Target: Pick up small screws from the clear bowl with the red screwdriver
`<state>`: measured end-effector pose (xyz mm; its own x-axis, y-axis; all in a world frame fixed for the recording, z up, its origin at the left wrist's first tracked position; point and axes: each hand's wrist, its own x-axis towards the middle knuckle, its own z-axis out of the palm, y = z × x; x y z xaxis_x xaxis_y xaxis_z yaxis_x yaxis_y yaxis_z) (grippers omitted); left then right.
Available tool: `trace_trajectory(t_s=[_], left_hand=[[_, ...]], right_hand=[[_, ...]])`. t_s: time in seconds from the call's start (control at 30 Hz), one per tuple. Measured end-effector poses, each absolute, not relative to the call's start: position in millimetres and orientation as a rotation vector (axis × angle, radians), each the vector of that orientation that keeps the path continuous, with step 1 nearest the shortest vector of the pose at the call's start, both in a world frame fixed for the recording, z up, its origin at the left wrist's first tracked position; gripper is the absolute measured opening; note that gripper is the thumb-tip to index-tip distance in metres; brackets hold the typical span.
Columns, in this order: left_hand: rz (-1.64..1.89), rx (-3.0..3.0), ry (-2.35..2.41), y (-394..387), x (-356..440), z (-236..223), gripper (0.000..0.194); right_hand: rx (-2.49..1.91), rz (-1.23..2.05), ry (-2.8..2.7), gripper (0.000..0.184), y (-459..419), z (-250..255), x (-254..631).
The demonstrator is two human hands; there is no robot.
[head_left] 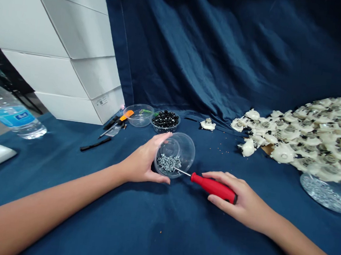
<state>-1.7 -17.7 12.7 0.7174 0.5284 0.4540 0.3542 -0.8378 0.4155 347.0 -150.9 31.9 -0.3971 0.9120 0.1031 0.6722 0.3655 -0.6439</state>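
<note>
My left hand point(147, 159) grips a clear plastic tub point(188, 151) by its side and holds it tilted toward me. Small silver screws point(169, 163) lie gathered in the tub's lower part. In my right hand point(239, 195) is a screwdriver point(213, 186) with a red handle, its shaft pointing left into the tub. The screwdriver's tip is among the screws; whether a screw sits on it is too small to tell. Just behind the tub stands a clear bowl of black parts point(165, 119).
White boxes point(63, 75) are stacked at the left, near a water bottle point(16, 115). An orange-handled screwdriver point(125, 116) lies by a clear lid point(141, 116). Many cream plastic parts point(310, 134) pile up at right, beside a bag of silver pieces point(323, 192). One cream part point(207, 124) lies alone.
</note>
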Motion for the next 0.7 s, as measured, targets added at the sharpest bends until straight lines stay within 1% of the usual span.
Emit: trace_trajectory(t_s=[0.7], left_hand=[[0.81,2.601,0.717,-18.3,-1.8,13.5,0.143]], right_hand=[[-1.339,0.536,-1.81,0.031,-153.0,36.9,358.5]])
